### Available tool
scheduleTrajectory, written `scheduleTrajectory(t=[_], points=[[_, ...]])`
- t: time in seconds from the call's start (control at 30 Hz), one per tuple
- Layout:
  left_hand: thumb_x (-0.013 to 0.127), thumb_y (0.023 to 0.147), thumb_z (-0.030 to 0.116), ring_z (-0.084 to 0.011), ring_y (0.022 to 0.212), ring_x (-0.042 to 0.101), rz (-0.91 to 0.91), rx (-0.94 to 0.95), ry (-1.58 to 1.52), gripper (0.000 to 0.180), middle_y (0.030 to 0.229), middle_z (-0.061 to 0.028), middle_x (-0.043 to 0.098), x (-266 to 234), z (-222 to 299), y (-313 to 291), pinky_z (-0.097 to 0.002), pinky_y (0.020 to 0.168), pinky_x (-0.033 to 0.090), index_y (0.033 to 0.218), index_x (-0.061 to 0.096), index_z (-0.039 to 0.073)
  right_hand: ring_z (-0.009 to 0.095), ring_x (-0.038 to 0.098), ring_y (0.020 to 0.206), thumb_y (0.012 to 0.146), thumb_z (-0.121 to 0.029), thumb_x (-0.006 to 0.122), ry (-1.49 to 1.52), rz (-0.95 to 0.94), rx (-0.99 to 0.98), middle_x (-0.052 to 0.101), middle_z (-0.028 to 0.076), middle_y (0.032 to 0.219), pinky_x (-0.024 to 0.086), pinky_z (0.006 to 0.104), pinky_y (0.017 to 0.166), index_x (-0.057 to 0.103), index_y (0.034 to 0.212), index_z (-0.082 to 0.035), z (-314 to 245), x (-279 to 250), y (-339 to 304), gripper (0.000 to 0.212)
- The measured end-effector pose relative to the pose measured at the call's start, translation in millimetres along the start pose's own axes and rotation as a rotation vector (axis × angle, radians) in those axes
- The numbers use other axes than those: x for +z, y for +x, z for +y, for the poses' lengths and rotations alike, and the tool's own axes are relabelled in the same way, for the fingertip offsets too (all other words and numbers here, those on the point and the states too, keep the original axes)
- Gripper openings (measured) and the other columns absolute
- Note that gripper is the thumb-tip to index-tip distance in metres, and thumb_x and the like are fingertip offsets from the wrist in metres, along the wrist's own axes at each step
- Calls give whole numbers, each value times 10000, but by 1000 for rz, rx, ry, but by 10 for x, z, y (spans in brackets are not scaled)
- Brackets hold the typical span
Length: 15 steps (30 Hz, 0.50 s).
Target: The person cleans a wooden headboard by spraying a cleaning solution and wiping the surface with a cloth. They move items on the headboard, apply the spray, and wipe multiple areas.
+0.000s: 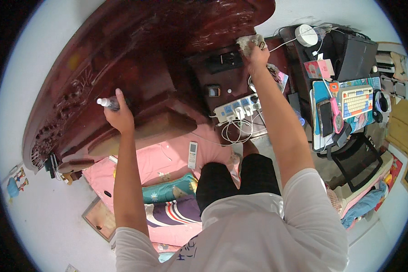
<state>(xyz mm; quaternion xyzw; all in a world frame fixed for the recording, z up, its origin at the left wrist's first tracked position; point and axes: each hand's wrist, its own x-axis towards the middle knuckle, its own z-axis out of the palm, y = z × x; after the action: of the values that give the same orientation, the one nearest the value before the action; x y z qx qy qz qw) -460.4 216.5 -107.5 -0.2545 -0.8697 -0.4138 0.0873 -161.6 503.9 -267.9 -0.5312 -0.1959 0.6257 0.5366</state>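
Note:
My left hand [120,117] is wrapped round a small dark, see-through bottle [113,104] with a white top, its thumb pointing up. The bottle is held in front of the carved dark red wooden headboard [140,63]. Far to the right, my right hand [259,59] presses a crumpled pale cloth [245,44] against the back of the dark red bedside surface [198,75], where it meets the headboard. My fingers partly cover the cloth. Left of that hand lies a flat black item [224,62], and nearer me is a small square device [213,90].
A white power strip [238,109] with several plugs and looped white cables lies below my right forearm. On the pink bed [167,152] lies a white remote [192,155]. To the right, a desk holds a keyboard [357,100], a phone [324,118] and a black laptop [357,56].

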Motion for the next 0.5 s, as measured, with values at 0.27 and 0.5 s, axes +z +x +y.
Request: scheduleTrajectory(t=[0.27,0.5], points=[[674,823,610,-295,739,644,-35,-164,296,626,809,-128,686,31,178,8,-438,740,489,883,648,-12,171,610,911,805,57,528,-171,-70,-134,646,47,1040,495,322,807,624,1124,-9,617,299,-469,339],[684,816,592,-343,825,667,-23,-131,297,628,878,-168,702,68,167,18,-458,775,494,940,660,-23,174,593,913,807,46,597,-107,-82,68,632,48,1013,477,323,817,607,1124,-15,583,451,-743,323]])
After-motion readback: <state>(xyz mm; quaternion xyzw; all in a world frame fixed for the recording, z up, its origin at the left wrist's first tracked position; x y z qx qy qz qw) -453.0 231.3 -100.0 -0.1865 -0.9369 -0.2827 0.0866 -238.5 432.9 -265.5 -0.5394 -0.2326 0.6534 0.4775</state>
